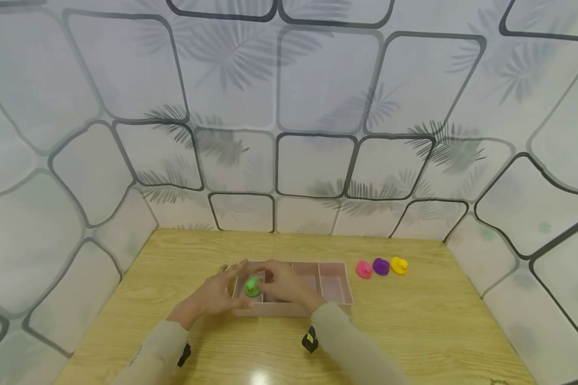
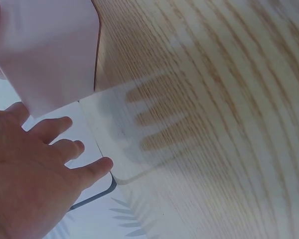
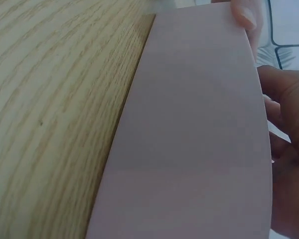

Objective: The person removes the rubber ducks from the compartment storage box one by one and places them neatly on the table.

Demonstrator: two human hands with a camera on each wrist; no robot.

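Observation:
A pink tray point(image 1: 294, 310) with several compartments lies on the table, and a green rubber duck point(image 1: 252, 287) is in its leftmost one. My left hand point(image 1: 213, 294) spans the tray's left end, thumb along the front rim and a fingertip by the back rim. Its other fingers spread loosely beside the tray point(image 2: 50, 55) in the left wrist view. Over the second compartment is my right hand point(image 1: 285, 282), thumb tip beside the duck and forefinger arched behind it. In the right wrist view, the tray's front wall point(image 3: 189, 114) partly hides the right hand's fingers.
To the right of the tray, a pink duck point(image 1: 364, 269), a purple duck point(image 1: 381, 266) and a yellow duck point(image 1: 399, 265) stand in a row on the wooden table point(image 1: 414, 326). Patterned cloth walls point(image 1: 313, 166) rise at the back and both sides.

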